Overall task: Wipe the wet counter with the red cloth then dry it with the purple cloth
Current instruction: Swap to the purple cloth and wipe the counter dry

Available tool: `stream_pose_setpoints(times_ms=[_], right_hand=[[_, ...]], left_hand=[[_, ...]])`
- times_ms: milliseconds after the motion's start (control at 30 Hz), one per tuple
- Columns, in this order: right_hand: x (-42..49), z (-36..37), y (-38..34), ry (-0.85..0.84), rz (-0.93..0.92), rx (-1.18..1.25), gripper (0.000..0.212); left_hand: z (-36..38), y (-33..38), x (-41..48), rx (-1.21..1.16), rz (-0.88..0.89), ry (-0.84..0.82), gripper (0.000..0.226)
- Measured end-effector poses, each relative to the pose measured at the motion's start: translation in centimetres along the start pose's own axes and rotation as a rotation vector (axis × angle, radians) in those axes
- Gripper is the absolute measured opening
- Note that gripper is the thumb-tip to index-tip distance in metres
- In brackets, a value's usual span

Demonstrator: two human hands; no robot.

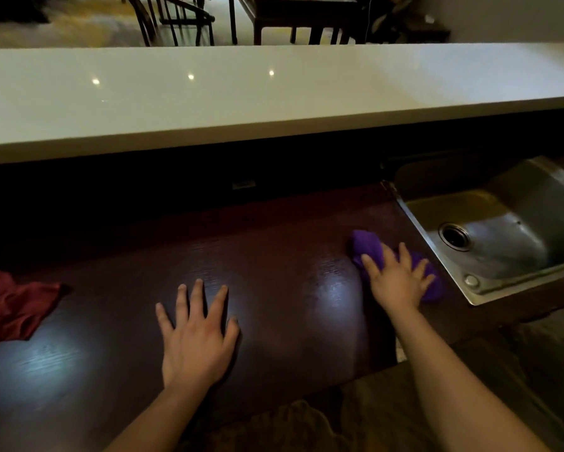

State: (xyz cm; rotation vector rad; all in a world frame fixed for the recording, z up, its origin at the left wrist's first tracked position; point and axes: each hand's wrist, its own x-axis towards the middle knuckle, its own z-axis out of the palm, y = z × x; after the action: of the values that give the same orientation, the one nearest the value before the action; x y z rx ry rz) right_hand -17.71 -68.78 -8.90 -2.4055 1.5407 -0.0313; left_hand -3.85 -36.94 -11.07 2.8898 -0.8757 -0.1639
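The left hand (196,334), right hand (396,282) and forearms (443,370) are seen bare.
Both arms are shown uncovered up to the frame's edge; dull olive-brown fabric (300,422) is seen low between them, perhaps worn clothing.

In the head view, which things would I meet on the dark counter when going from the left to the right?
Red cloth → left hand → purple cloth under the right hand → sink.

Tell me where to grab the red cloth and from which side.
Pinch the raised folds near the middle of the red cloth, coming from above and from the right, probably with the left hand. It lies crumpled on the counter; its left part is out of view.
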Motion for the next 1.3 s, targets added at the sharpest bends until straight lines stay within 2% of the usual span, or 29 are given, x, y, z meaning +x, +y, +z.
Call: stream_pose_setpoints(times_ms=[67,167,233,300,400,467,533,600,700,800,867,967,1100,1167,1300], right_hand=[[-2.7,2.0,-3.0,0.011,-0.212,-0.056,0.062],[-11.1,5.8,-5.7,-0.005,-0.650,-0.128,0.059],[-12.4,6.4,-4.4,-0.028,-0.802,-0.147,0.059],[-8.9,5.3,-2.1,0.028,-0.729,-0.128,0.059],[-0.9,2.6,0.2,0.065,-0.357,-0.116,0.061],[3.0,1.5,-0.7,0.048,-0.163,-0.083,0.064],[4.1,1.5,-3.4,0.056,-0.085,-0.040,0.067],[2.3,2.4,-6.9,0.047,-0.209,-0.059,0.066],[-6.1,5.6,-11.3,0.030,-0.600,-0.061,0.064],[-10.7,6.8,-9.7,-0.041,-0.866,-0.022,0.056],[-6.8,5.7,-6.7,0.009,-0.809,0.000,0.053],[1.6,2.8,-3.3,0.054,-0.484,-0.011,0.054],[6.3,1.9,-6.0,0.093,-0.203,0.006,0.058],[4.7,2.4,-8.4,0.068,-0.245,-0.022,0.060],[-4.9,5.2,-9.6,0.004,-0.694,-0.055,0.058]], left_hand=[[0.1,-0.1,0.0,-0.007,0.002,0.008,0.066],[0.3,-0.1,0.2,-0.012,-0.011,0.011,0.066],[0.3,-0.2,0.3,-0.006,-0.009,0.002,0.066],[0.3,-0.3,0.2,-0.005,-0.011,0.008,0.065],[0.3,-0.2,0.1,-0.005,-0.010,0.009,0.063],[0.3,-0.1,0.3,-0.006,-0.006,0.008,0.063],[0.3,-0.1,0.2,-0.002,-0.007,0.007,0.064],[0.2,-0.1,0.2,0.002,-0.011,0.005,0.063],[0.1,-0.1,0.2,-0.001,-0.020,-0.004,0.062],[0.2,-0.2,0.1,-0.024,0.006,0.015,0.060],[0.4,-0.3,0.1,-0.030,0.007,0.029,0.061],[0.4,-0.2,0.1,-0.041,0.003,0.035,0.061],[0.1,0.0,0.1,-0.039,0.000,0.023,0.062],[0.1,0.0,0.1,-0.040,-0.005,0.024,0.062],[0.0,0.0,0.1,-0.035,-0.001,0.020,0.063]])
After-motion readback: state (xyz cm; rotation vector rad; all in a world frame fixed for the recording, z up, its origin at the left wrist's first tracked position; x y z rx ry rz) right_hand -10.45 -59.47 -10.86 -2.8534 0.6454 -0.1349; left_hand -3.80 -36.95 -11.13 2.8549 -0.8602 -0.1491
